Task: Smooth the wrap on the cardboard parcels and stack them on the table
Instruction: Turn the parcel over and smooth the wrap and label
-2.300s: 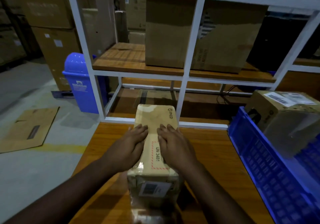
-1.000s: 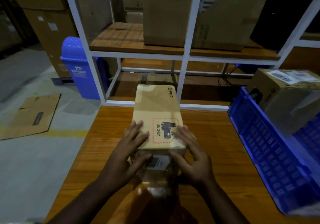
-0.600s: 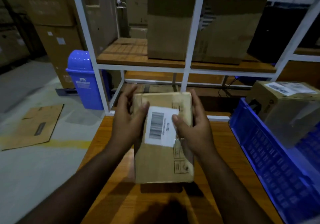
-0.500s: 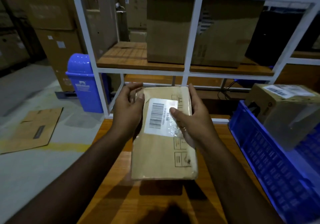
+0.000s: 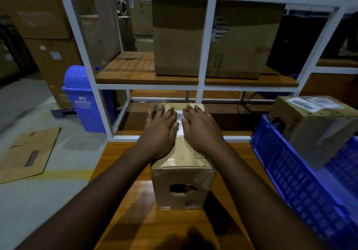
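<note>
A long cardboard parcel [image 5: 182,182] in clear wrap lies lengthwise on the wooden table [image 5: 135,220], its near end showing a cut-out handle hole. A white barcode label sits on its top face between my hands. My left hand [image 5: 160,131] rests flat on the top left of the parcel, fingers spread and pointing away. My right hand [image 5: 199,128] lies flat beside it on the top right. Neither hand grips the parcel. A second wrapped parcel [image 5: 311,129] with a white label stands in the blue crate [image 5: 302,180] at the right.
A white metal shelf frame [image 5: 201,83] with wooden boards stands behind the table and holds large cardboard boxes [image 5: 178,36]. A blue bin [image 5: 83,98] stands on the floor at the left, with a flattened carton [image 5: 27,153] near it.
The parcel was held up in both hands with its label side facing me. It now lies on the table label side up, and both hands lie flat on top.
</note>
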Tool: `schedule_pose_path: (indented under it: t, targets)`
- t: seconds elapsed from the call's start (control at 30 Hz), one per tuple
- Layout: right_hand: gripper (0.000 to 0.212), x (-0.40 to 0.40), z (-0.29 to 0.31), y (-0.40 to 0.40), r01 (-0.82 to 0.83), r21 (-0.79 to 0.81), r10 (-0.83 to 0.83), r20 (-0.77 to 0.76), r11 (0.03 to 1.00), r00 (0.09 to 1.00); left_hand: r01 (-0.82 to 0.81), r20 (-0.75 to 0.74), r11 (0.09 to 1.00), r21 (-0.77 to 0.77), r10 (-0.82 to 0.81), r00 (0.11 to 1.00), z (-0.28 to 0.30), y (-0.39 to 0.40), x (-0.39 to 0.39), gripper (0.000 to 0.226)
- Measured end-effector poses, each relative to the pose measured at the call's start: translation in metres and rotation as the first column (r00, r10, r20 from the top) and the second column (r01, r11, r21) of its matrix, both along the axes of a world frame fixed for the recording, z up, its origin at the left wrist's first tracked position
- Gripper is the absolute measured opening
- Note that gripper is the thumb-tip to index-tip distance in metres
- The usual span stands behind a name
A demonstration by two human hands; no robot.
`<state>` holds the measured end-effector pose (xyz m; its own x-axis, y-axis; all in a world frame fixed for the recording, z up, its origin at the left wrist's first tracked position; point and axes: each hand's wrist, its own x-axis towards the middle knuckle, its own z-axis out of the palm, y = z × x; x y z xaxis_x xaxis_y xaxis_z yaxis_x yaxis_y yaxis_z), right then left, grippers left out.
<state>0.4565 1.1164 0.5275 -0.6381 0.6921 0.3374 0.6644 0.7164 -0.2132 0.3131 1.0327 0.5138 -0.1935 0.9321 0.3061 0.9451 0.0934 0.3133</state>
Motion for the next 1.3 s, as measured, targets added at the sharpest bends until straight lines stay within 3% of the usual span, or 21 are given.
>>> schedule_pose_path:
  t: [0.17,0.23,0.4,0.5,0.57,0.7,0.83,0.93,1.0,1.1,1.2,1.3]
  targets:
    - [0.049,-0.011,0.000,0.023,0.013,-0.097,0.000,0.126,0.995,0.992,0.019,-0.028,0.992,-0.125,-0.023,0.999,0.003,0.026,-0.007,0.051]
    - [0.048,-0.014,0.003,0.027,0.022,-0.102,-0.011,0.112,0.995,0.994,0.017,-0.034,0.989,-0.145,-0.022,0.999,0.005,0.030,-0.010,0.052]
    - [0.037,-0.007,0.002,0.016,0.057,-0.114,-0.066,-0.079,0.992,0.995,0.065,0.105,0.997,-0.048,-0.060,0.993,-0.003,0.027,-0.013,0.049]
    - [0.027,-0.001,0.011,0.008,0.051,-0.105,-0.070,-0.181,0.993,0.981,0.065,0.118,0.989,0.130,-0.081,0.990,0.002,0.023,-0.008,0.034]
    - [0.027,0.007,0.012,0.001,0.040,-0.086,-0.054,-0.160,0.995,0.986,0.056,0.099,0.983,0.177,-0.074,0.992,0.002,0.017,-0.011,0.029]
    - [0.032,0.023,-0.002,-0.008,0.026,-0.131,-0.043,-0.125,0.991,0.991,0.131,0.111,0.991,0.001,-0.130,0.985,-0.003,0.005,-0.021,0.048]
    - [0.038,0.016,0.003,-0.009,0.057,-0.120,-0.059,-0.014,0.991,0.998,0.119,0.019,0.989,-0.088,-0.117,0.993,0.003,0.003,-0.017,0.045]
    - [0.038,0.025,0.014,-0.009,0.007,-0.207,-0.003,0.022,0.978,1.000,0.101,0.007,0.995,0.013,-0.101,0.995,0.012,-0.006,-0.011,0.039]
    - [0.037,0.037,0.012,-0.013,0.001,-0.236,-0.010,-0.039,0.972,0.999,0.128,0.089,0.982,0.138,-0.141,0.986,0.009,-0.017,-0.011,0.030]
    - [0.044,0.048,-0.004,-0.025,0.012,-0.285,-0.034,-0.075,0.959,0.997,0.190,0.187,0.978,0.088,-0.204,0.961,0.001,-0.033,-0.015,0.040]
    - [0.048,0.050,-0.005,-0.027,0.012,-0.368,-0.021,-0.020,0.930,1.000,0.228,0.159,0.974,-0.008,-0.224,0.962,0.000,-0.042,-0.015,0.042]
    - [0.045,0.056,0.006,-0.032,-0.064,-0.256,0.065,-0.003,0.965,0.998,0.245,0.132,0.965,0.091,-0.255,0.958,0.003,-0.050,-0.010,0.040]
